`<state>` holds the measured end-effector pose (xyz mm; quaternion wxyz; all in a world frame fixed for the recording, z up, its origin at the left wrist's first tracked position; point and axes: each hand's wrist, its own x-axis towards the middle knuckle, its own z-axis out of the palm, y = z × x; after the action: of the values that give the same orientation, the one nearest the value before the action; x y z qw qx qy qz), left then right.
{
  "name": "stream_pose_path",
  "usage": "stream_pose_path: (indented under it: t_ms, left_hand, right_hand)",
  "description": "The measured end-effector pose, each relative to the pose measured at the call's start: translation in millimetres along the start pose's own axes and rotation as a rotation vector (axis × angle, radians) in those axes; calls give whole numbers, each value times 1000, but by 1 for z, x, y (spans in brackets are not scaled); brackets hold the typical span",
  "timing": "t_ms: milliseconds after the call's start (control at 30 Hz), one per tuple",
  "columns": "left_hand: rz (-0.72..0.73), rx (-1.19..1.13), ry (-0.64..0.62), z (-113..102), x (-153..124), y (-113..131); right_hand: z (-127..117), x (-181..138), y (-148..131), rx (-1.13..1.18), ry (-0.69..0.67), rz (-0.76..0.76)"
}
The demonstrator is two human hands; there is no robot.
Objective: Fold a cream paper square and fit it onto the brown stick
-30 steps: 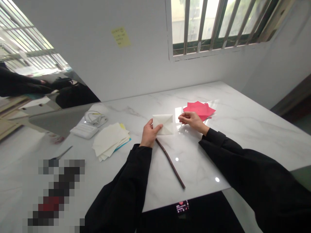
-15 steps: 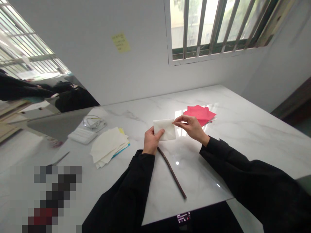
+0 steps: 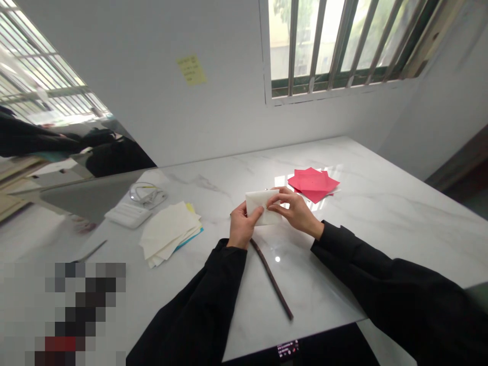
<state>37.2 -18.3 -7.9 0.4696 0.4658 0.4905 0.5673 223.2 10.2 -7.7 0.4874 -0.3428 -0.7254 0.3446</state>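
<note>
Left hand (image 3: 242,226) pinches the left end of the white folded paper (image 3: 257,197), long axis left to right, while right hand (image 3: 296,209), fingers narrowed, meets its right end, grip unclear

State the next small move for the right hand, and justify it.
I'd probably have the right hand press gently on the folded white paper: it meets the paper's right part, while the left hand grips the left side, thumb across the front, which should steady it.
</note>
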Motion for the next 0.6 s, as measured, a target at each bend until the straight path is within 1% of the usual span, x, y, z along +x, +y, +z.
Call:
stream_pose_path:
  t_ms: [167, 367, 600]
  left_hand:
    - [-9, -17, -28, 0, 0, -1]
    - [-12, -72, -49, 3, -2, 1]
    - [-26, -92, -47, 3, -2, 0]
  right_hand:
    - [2, -2, -2, -60, 2, -27]
    - [2, -1, 3, -105, 10, -60]
    - [2, -1, 5, -144, 4, -53]
